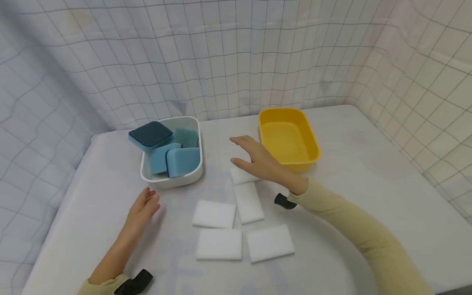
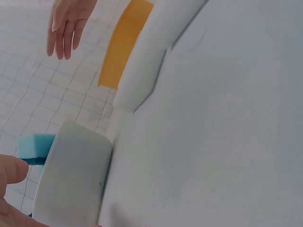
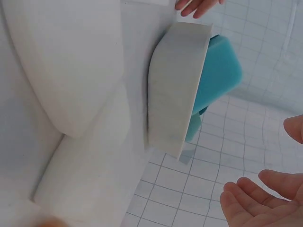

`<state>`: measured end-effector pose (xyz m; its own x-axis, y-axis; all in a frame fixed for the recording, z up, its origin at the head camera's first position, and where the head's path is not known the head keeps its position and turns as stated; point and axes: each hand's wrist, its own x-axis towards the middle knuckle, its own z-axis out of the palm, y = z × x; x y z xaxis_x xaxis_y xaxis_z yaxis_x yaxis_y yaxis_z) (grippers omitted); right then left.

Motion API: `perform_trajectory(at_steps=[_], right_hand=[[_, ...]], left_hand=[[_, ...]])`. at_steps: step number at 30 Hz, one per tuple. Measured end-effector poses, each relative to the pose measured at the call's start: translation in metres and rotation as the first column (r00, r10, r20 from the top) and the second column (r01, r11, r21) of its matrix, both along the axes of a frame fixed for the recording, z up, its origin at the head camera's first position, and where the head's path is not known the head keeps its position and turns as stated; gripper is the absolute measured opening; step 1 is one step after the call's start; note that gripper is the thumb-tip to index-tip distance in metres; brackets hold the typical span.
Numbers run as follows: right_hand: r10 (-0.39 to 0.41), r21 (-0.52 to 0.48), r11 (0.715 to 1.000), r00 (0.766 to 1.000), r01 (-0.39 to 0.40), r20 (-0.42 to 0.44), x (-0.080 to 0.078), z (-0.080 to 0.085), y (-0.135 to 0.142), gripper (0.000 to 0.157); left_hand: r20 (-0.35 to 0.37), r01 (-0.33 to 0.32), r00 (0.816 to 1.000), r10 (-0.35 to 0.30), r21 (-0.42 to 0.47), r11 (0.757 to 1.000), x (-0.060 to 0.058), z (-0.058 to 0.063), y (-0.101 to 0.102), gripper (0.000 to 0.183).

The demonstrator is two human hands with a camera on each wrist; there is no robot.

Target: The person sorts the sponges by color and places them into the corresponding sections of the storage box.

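Note:
My right hand [image 1: 261,160] is held over the table with thumb and fingers apart and nothing between them, just left of a yellow bin [image 1: 316,157]. Beneath it, a white sponge block [image 1: 241,176] is partly hidden. Several more white blocks lie flat nearer me, one of them a tilted block [image 1: 249,203]. My left hand [image 1: 141,211] is empty, its fingers loosely bent, in front of a white bin [image 1: 177,182]. Blue sponges [image 1: 183,162] with dark scouring sides fill that bin, and the top sponge [image 1: 150,134] leans over its left rim.
The yellow bin shows a bare floor and stands at the back right of the white table [image 1: 354,164]. Grid-patterned white curtains [image 1: 236,61] hang behind it and along both sides. A black wrist strap [image 1: 134,282] sits on my left cuff.

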<state>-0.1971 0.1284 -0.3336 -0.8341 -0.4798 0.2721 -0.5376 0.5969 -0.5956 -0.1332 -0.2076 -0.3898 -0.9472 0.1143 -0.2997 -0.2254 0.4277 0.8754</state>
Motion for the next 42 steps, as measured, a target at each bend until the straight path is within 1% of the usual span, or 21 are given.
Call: perform_trajectory(at_steps=[2, 3, 4, 5, 6, 7, 8, 10, 11, 14, 16, 19, 21, 24, 27, 29, 33, 36, 39, 40, 42], right_hand=[[-0.005, -0.033, 0.999, 1.000, 0.005, -0.019, 0.003, -0.002, 0.005, 0.054], [-0.010, -0.052, 0.999, 0.999, 0.008, -0.033, 0.005, -0.003, 0.007, 0.053], [-0.013, -0.075, 0.997, 0.999, 0.010, -0.045, 0.006, -0.003, 0.010, 0.053], [-0.019, -0.096, 0.995, 0.998, 0.014, -0.053, 0.007, -0.004, 0.013, 0.053], [-0.025, -0.122, 0.992, 0.998, 0.017, -0.061, 0.008, -0.004, 0.016, 0.052], [-0.030, -0.148, 0.989, 0.997, 0.019, -0.069, 0.009, -0.004, 0.019, 0.052], [-0.036, -0.172, 0.985, 0.996, 0.022, -0.076, 0.009, -0.004, 0.022, 0.052], [-0.048, -0.218, 0.975, 0.995, 0.028, -0.089, 0.009, -0.004, 0.028, 0.051], [-0.055, -0.236, 0.971, 0.994, 0.032, -0.091, 0.008, -0.004, 0.031, 0.051], [-0.074, -0.280, 0.959, 0.993, 0.046, -0.088, 0.008, -0.002, 0.039, 0.050], [-0.085, -0.313, 0.948, 0.994, 0.058, -0.072, 0.008, -0.001, 0.045, 0.049], [-0.108, -0.361, 0.928, 0.994, 0.088, -0.034, 0.009, 0.002, 0.054, 0.048], [-0.116, -0.402, 0.909, 0.993, 0.109, 0.007, 0.009, 0.002, 0.061, 0.048], [-0.145, -0.463, 0.873, 0.988, 0.152, 0.052, 0.009, 0.003, 0.073, 0.047], [-0.200, -0.517, 0.830, 0.977, 0.210, 0.076, 0.008, 0.002, 0.085, 0.045], [-0.247, -0.543, 0.802, 0.966, 0.249, 0.077, 0.008, 0.001, 0.092, 0.043], [-0.324, -0.596, 0.737, 0.940, 0.320, 0.104, 0.008, -0.002, 0.104, 0.040], [-0.404, -0.626, 0.674, 0.905, 0.392, 0.132, 0.008, -0.006, 0.113, 0.039], [-0.488, -0.641, 0.601, 0.855, 0.476, 0.177, 0.006, -0.013, 0.125, 0.039], [-0.506, -0.653, 0.569, 0.839, 0.500, 0.201, 0.004, -0.017, 0.129, 0.039], [-0.534, -0.660, 0.517, 0.808, 0.546, 0.250, 0.001, -0.023, 0.136, 0.040]], left_hand=[[-0.040, 0.024, 0.999, -0.025, -0.025, 0.999, 0.006, -0.002, 0.004, 0.073], [-0.072, 0.036, 0.997, -0.040, -0.054, 0.998, 0.009, -0.003, 0.007, 0.071], [-0.117, 0.055, 0.991, -0.066, -0.097, 0.994, 0.013, -0.003, 0.010, 0.070], [-0.168, 0.070, 0.981, -0.094, -0.142, 0.987, 0.016, -0.004, 0.014, 0.068], [-0.214, 0.086, 0.969, -0.124, -0.180, 0.980, 0.019, -0.005, 0.017, 0.067], [-0.261, 0.101, 0.952, -0.159, -0.223, 0.970, 0.021, -0.007, 0.021, 0.065], [-0.309, 0.112, 0.931, -0.195, -0.267, 0.957, 0.024, -0.008, 0.025, 0.063], [-0.377, 0.133, 0.890, -0.258, -0.326, 0.936, 0.029, -0.009, 0.032, 0.061], [-0.395, 0.143, 0.876, -0.277, -0.335, 0.931, 0.030, -0.010, 0.035, 0.060], [-0.409, 0.178, 0.854, -0.323, -0.354, 0.918, 0.032, -0.009, 0.041, 0.058], [-0.409, 0.198, 0.844, -0.346, -0.361, 0.911, 0.032, -0.008, 0.045, 0.057], [-0.396, 0.232, 0.836, -0.379, -0.370, 0.900, 0.031, -0.008, 0.048, 0.057], [-0.384, 0.246, 0.836, -0.391, -0.375, 0.894, 0.030, -0.007, 0.050, 0.056], [-0.380, 0.254, 0.833, -0.402, -0.384, 0.888, 0.029, -0.006, 0.051, 0.054], [-0.396, 0.246, 0.821, -0.411, -0.405, 0.881, 0.028, -0.006, 0.053, 0.052], [-0.417, 0.240, 0.807, -0.419, -0.418, 0.876, 0.027, -0.008, 0.053, 0.053], [-0.460, 0.236, 0.767, -0.448, -0.446, 0.863, 0.025, -0.011, 0.055, 0.060], [-0.466, 0.249, 0.753, -0.464, -0.451, 0.857, 0.023, -0.011, 0.056, 0.063], [-0.457, 0.269, 0.750, -0.479, -0.450, 0.851, 0.022, -0.009, 0.057, 0.063], [-0.452, 0.276, 0.749, -0.484, -0.452, 0.848, 0.021, -0.009, 0.058, 0.062], [-0.451, 0.282, 0.744, -0.494, -0.458, 0.843, 0.021, -0.008, 0.058, 0.061]])
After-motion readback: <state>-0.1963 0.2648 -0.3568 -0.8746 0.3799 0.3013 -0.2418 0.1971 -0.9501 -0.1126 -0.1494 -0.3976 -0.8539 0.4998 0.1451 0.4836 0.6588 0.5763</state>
